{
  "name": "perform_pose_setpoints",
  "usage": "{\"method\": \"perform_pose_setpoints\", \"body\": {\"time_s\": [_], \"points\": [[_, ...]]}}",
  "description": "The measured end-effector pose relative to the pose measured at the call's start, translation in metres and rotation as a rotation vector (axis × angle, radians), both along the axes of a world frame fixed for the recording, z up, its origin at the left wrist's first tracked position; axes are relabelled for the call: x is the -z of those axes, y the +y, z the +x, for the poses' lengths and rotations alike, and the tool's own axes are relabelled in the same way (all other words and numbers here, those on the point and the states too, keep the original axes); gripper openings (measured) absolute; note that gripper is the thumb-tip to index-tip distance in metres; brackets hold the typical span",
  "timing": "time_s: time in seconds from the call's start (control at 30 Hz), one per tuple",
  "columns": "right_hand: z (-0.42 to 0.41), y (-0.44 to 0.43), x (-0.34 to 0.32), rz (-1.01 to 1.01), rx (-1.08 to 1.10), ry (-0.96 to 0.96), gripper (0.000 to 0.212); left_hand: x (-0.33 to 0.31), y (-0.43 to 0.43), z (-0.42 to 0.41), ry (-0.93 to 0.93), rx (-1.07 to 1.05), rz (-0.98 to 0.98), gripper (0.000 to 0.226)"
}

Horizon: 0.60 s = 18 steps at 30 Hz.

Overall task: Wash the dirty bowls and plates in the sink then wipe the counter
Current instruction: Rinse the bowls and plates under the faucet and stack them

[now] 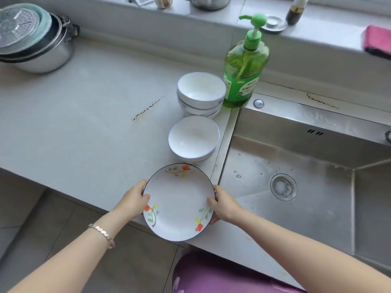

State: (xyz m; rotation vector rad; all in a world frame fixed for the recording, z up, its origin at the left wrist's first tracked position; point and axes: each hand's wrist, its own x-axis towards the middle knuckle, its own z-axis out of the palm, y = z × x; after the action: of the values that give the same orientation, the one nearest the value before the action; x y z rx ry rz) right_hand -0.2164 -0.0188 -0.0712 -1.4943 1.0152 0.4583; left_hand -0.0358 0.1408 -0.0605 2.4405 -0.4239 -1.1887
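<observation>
A white plate (178, 200) with orange flowers and a dark rim is held at the counter's front edge, partly over it. My left hand (133, 200) grips its left rim, thumb on top. My right hand (222, 205) grips its right rim, fingers underneath. Behind the plate stand two stacks of white bowls with blue rims: the near stack (193, 138) and the far stack (201, 92). The steel sink (296, 157) lies to the right, wet, with a round drain (283, 187).
A green dish soap pump bottle (245, 66) stands at the sink's back left corner. Stacked steel pots (36, 39) sit at the far left of the grey counter (84, 115). A pink cloth (378, 41) lies on the sill at the right.
</observation>
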Motion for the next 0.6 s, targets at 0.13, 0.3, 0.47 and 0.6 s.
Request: {"method": "perform_pose_setpoints", "body": {"time_s": [0.13,0.3,0.47,0.6], "points": [[-0.007,-0.020,-0.007,-0.024,-0.047,0.019,0.037,-0.025,-0.023,-0.020,-0.379,0.118,-0.020,0.054],[-0.027,-0.091,-0.028,-0.119,-0.064,0.132,0.036,-0.083,-0.111,-0.045,-0.546,0.401,-0.392,0.052],[-0.038,-0.167,-0.067,-0.307,-0.058,0.171,0.035,-0.116,-0.243,-0.037,-0.399,0.422,-0.481,0.053],[-0.043,-0.214,-0.095,-0.450,-0.079,0.186,0.035,-0.147,-0.332,-0.012,-0.368,0.095,-0.501,0.060]]}}
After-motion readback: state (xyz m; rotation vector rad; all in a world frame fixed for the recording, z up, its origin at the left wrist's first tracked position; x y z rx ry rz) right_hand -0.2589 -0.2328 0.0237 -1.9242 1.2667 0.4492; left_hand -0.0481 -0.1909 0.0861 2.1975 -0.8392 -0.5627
